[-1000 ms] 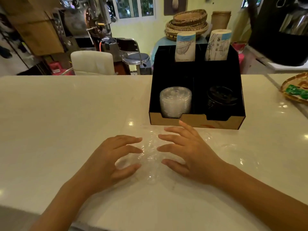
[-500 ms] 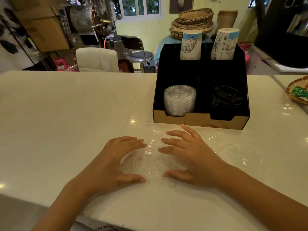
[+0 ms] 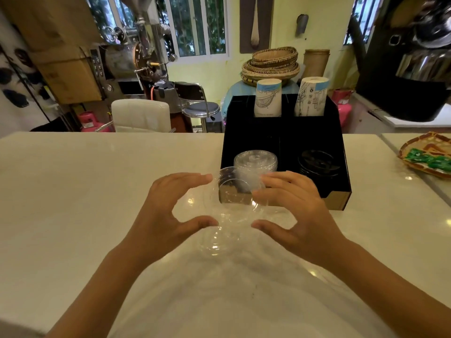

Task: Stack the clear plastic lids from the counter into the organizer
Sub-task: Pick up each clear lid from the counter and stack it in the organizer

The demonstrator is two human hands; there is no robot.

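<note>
1. Cupping a stack of clear lids (image 3: 234, 203) between them, the left hand (image 3: 168, 215) and the right hand (image 3: 300, 215) are raised above the pale counter (image 3: 73, 191), each with its thumb below and fingers curved over the top.
2. Both hands grip the same stack from opposite sides, so it is pinched between them; the left fingertips (image 3: 207, 178) touch the stack's far left edge and the right fingertips (image 3: 264, 178) its far right edge.
3. More clear plastic, hard to make out, lies on the counter just under and behind the hands.
4. The held stack sits just in front of the organizer (image 3: 341, 167), a black box with a brown cardboard front edge standing on the counter.
5. Its front left compartment holds a pile of clear lids (image 3: 255, 164), just beyond the held ones.
6. Its front right compartment holds a pile of black lids (image 3: 318, 164).
7. Two stacks of paper cups (image 3: 268, 97) stand upright in the rear compartments.
8. A woven tray (image 3: 415, 147) with green packets (image 3: 429, 161) rests at the counter's right edge.
9. Beyond the counter are a white chair (image 3: 141, 114), a metal stool (image 3: 201, 109) and stacked baskets (image 3: 271, 64).
</note>
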